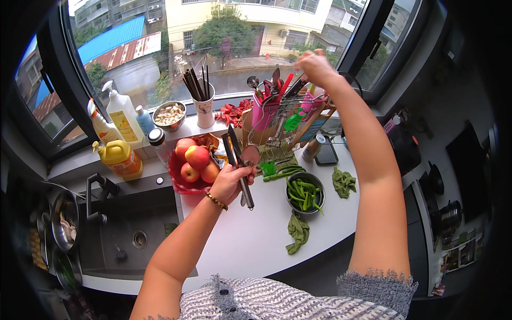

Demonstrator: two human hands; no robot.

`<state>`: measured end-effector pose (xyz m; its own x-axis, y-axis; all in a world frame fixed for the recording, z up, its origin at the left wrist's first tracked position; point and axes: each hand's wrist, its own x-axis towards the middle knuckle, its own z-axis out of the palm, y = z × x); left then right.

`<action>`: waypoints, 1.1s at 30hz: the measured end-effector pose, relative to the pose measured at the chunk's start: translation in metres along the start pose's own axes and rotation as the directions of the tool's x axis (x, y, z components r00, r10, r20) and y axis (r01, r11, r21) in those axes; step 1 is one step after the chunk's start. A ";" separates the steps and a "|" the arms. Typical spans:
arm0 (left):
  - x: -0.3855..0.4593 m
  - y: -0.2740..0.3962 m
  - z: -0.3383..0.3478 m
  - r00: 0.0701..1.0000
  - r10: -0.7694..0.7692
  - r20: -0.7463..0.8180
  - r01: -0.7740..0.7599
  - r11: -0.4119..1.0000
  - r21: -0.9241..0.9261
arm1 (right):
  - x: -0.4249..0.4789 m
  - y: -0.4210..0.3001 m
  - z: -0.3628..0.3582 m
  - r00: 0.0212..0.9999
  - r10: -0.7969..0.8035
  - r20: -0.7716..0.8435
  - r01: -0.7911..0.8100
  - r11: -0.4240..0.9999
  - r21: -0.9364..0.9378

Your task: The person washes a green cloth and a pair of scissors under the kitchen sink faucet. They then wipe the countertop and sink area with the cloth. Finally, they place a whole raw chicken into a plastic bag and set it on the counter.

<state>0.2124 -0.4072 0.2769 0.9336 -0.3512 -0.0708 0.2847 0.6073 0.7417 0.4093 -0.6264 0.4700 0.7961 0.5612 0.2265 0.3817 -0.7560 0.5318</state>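
Note:
My left hand [232, 182] is closed around a bundle of long metal kitchen utensils [233, 146], which look like tongs; their lower ends jut out below my fist. A round utensil head [251, 153] sits beside the bundle, partly behind my fingers. Raised over the wire utensil rack [262, 120], my right hand [318, 69] is blurred, with its fingers bent close to a black handle [295, 86]. Whether it grips that handle is unclear. Pink holders [265, 114] in the rack contain spoons and red-handled utensils.
A red basket [176, 184] of apples stands left of my left hand, next to the dark sink [120, 228]. Green peppers fill a bowl [321, 196] between green cloths [298, 232]. A chopstick cup [205, 112] and bottles [122, 114] line the windowsill.

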 end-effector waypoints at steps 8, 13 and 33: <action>0.006 -0.005 0.016 0.997 0.034 0.064 -0.043 0.986 0.161 | -0.067 -0.114 -0.019 0.990 -0.103 -0.093 0.117 0.250 0.961; 0.007 -0.016 0.025 0.998 -0.013 0.061 0.001 0.983 0.185 | -0.091 -0.153 0.008 0.967 -0.250 0.056 -0.116 -0.231 0.966; 0.015 -0.073 0.004 0.768 0.586 -0.260 -0.456 0.785 0.420 | -0.203 -0.303 0.089 0.795 -0.068 0.602 0.125 -0.954 -0.274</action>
<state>0.2049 -0.4599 0.2243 0.9401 0.2710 0.2069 -0.2941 0.3376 0.8942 0.1736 -0.5407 0.1903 0.8899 0.2952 -0.3478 -0.3927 0.8836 -0.2551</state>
